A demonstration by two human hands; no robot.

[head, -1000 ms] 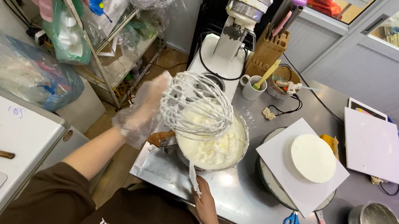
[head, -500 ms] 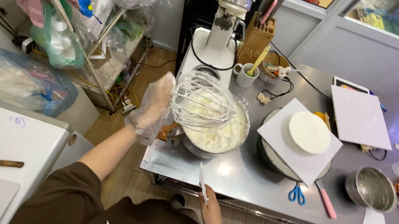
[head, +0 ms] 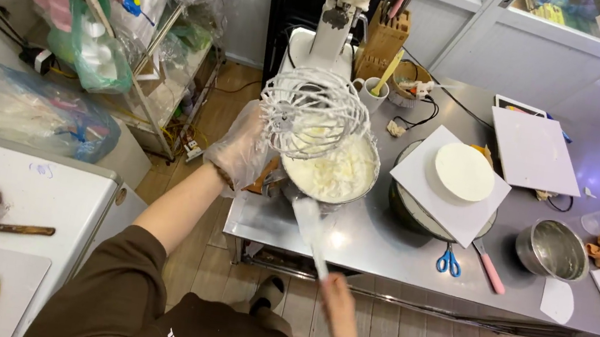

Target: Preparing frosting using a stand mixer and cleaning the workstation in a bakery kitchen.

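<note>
1. While the person stands at a steel table [head: 398, 253], the left hand [head: 239, 154], in a clear plastic glove, is clamped on a large wire whisk [head: 313, 114], the kind that fits a stand mixer, and holds it up just above a metal bowl [head: 331, 173].
2. White cream coats the wires of the whisk and fills the bowl directly under it.
3. The right hand [head: 334, 287], bare, grips the handle of a spatula [head: 309, 228] whose pale blade points up toward the bowl's near rim, just below the whisk.
4. The two hands are apart, the left higher and farther away, the right lower and close to the body.
5. Judging from this, the step in hand looks like cleaning the cream off the whisk back into the bowl; the next move would call for bringing the blade up against the wires and keeping the whisk over the bowl so nothing drips on the table.
6. Beyond the left hand stands a white stand mixer [head: 333, 17].
7. To the right of both hands lie a round white cake [head: 464, 170] on a square white board [head: 423, 182], blue scissors [head: 448, 261], and an empty steel bowl [head: 552, 249].
</note>
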